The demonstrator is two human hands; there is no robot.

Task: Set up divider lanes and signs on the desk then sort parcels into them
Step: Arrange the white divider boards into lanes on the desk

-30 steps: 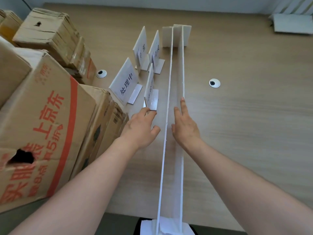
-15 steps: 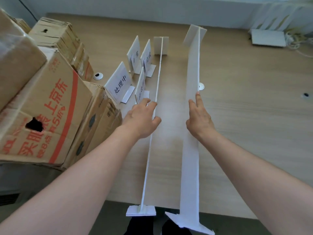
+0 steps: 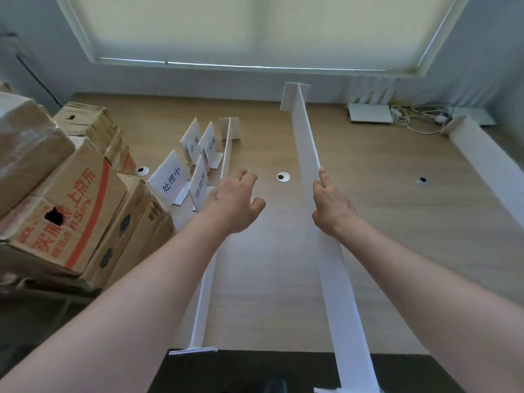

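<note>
A long white divider is being carried rightwards over a wooden desk while a second one stands in place.

The lifted divider [image 3: 309,154] is gripped at its top edge by the right hand [image 3: 331,205], fingers curled round it, apparently so that its feet clear the desk [image 3: 397,222] and a lane can be opened. The standing divider [image 3: 209,268] rests on the desk; the left hand [image 3: 235,202] hovers just above it, fingers spread and loose, holding nothing. Four white signs [image 3: 170,181] stand clustered beside it, not yet set out. Cardboard parcels [image 3: 65,211] are stacked at the left, unsorted. A third divider [image 3: 487,163] lies at the far right.
</note>
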